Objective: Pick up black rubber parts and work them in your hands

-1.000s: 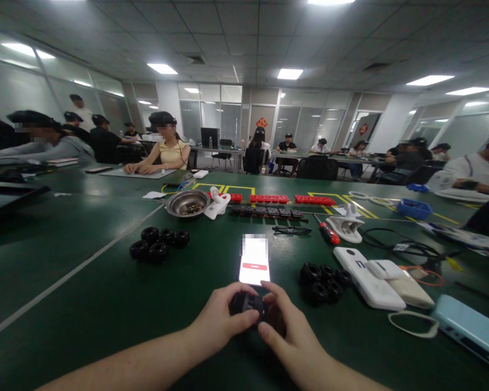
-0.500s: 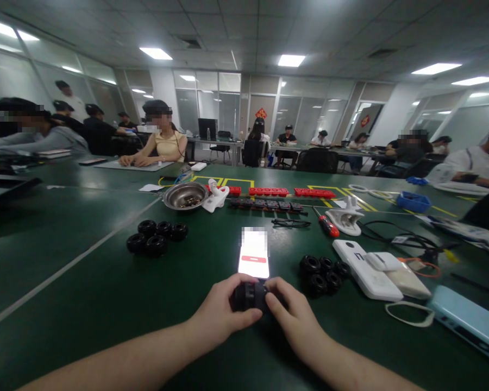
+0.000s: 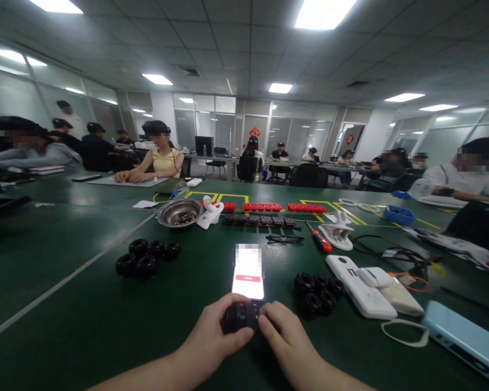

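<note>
At the near middle of the table, my left hand [image 3: 217, 326] wraps around a black wheel [image 3: 235, 316] with a ridged surface, thumb below and fingers above. My right hand [image 3: 284, 328] is closed at the wheel's right side, its fingertips pinching that edge. Whether a separate small part sits in those fingertips is hidden. Just beyond the wheel lies a phone [image 3: 248, 282] with a lit white screen and a red bar. One cluster of black wheels [image 3: 146, 265] rests to the left, another cluster of black wheels [image 3: 313, 301] to the right.
Farther back are a metal bowl [image 3: 169, 214] with small brass-coloured parts, red plastic strips [image 3: 262, 207], a black strip of blocks [image 3: 261, 221], a screwdriver [image 3: 321, 241] and a blue basket [image 3: 399, 215]. On the right lie a white power bank [image 3: 362, 288] and a light-blue case [image 3: 468, 336].
The view has tilted upward and turned slightly, so the table sits lower in the picture. Both hands keep the same hold on the black wheel, with only slight finger movement.
</note>
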A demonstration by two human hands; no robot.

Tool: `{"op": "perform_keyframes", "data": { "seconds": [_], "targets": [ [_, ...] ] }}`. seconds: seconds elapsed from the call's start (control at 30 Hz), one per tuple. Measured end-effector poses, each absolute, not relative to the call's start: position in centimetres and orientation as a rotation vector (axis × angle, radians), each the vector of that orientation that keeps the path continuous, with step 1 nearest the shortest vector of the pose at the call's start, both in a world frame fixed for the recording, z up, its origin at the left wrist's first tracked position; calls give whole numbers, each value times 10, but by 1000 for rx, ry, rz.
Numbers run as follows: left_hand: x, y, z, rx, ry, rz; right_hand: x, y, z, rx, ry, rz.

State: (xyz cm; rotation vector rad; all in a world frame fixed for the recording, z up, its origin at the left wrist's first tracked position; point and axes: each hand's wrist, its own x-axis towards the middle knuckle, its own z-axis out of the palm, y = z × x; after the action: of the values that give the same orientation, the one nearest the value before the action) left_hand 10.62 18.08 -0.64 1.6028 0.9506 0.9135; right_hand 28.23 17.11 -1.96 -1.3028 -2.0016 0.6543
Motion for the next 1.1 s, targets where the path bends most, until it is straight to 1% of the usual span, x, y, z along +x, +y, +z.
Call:
{"op": "perform_keyframes", "data": {
  "seconds": [0.2,0.33,0.43,0.53,0.8,0.97,1.1],
  "targets": [
    [106,192,-19,1449,917,919,283,173,-19,-1167,-1993,743],
    [105,183,-13,1563,927,988,284,172,-20,-1266,-1935,683],
    [105,176,-8,1678,907,965,284,172,-21,-1296,-1978,677],
    [106,177,-10,1688,887,932,285,172,-20,-1228,-1994,693],
    [109,183,-22,1473,973,935,286,172,-16,-1029,-1973,804],
    [109,180,-15,1492,961,988,284,175,-22,-1169,-1957,712],
    [110,181,-15,1538,945,977,284,173,-20,-1229,-1953,704]
  ]
}}
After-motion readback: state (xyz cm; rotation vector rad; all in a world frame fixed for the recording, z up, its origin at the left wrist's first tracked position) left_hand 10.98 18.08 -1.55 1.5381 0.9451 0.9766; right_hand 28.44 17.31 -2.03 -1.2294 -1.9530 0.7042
